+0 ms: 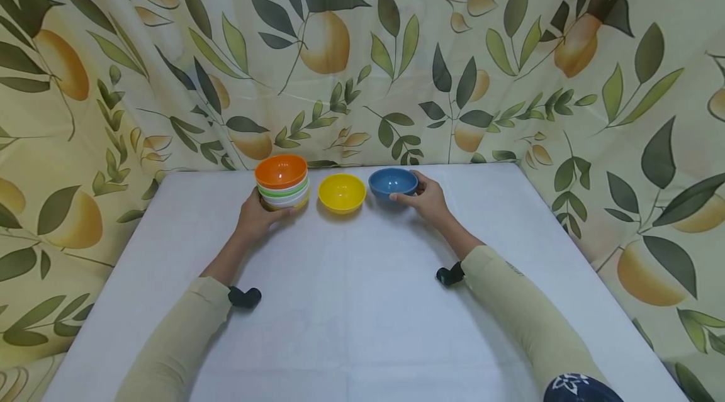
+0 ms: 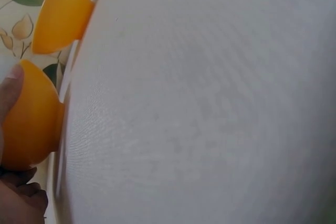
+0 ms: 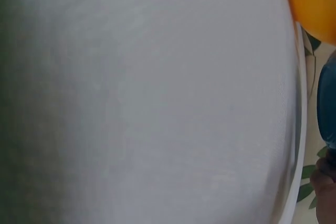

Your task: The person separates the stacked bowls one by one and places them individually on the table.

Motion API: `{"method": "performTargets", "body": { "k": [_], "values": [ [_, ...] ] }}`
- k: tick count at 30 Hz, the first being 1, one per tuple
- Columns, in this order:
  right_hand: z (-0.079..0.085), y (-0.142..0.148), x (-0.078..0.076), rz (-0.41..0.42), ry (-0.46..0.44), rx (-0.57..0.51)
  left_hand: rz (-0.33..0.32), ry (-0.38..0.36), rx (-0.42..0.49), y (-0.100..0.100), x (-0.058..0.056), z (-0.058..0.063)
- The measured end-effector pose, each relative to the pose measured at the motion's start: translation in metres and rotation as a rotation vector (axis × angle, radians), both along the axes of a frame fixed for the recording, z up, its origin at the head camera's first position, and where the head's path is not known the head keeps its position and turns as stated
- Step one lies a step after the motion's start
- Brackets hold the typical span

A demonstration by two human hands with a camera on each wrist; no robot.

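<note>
My left hand (image 1: 256, 218) grips a stack of nested bowls near the table's far edge. An orange bowl (image 1: 281, 170) tops the stack, with white and green rims below it and a yellow bowl (image 2: 32, 121) at the bottom. The thumb lies along the front of the stack, while most of the fingers are hidden behind it. Next to the stack, a single yellow bowl (image 1: 342, 194) stands upright on the table. Right of that, my right hand (image 1: 428, 199) holds a blue bowl (image 1: 393, 183) by its right side, thumb in front and fingers at the rim.
A white cloth covers the table (image 1: 345, 301), whose far edge lies just behind the bowls. Behind it hangs a curtain (image 1: 362, 119) printed with fruit and leaves. Small dark wrist cameras (image 1: 245, 298) stick out from both sleeves. Something dark blue and patterned (image 1: 580, 388) shows at the lower right.
</note>
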State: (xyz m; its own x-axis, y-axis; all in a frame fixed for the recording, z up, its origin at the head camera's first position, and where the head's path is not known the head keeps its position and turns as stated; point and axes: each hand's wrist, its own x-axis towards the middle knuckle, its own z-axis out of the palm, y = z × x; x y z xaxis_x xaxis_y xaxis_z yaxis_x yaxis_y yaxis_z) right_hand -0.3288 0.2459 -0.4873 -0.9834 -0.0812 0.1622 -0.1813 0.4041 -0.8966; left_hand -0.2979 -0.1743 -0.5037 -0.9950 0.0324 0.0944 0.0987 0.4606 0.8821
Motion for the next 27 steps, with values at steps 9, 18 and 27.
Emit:
{"method": "performTargets", "body": {
  "k": [9,18,27],
  "values": [
    [0.001,0.0,0.0037,-0.007,-0.059,0.062,0.006,-0.002,-0.009,-0.0001,-0.0004,0.0006],
    [0.0055,0.0024,0.0062,0.021,-0.112,0.146,-0.005,0.02,-0.008,-0.0003,-0.0007,0.0008],
    [0.0055,0.0087,0.0053,0.05,-0.131,0.269,0.005,-0.007,-0.012,-0.0013,-0.0015,0.0024]
  ]
}}
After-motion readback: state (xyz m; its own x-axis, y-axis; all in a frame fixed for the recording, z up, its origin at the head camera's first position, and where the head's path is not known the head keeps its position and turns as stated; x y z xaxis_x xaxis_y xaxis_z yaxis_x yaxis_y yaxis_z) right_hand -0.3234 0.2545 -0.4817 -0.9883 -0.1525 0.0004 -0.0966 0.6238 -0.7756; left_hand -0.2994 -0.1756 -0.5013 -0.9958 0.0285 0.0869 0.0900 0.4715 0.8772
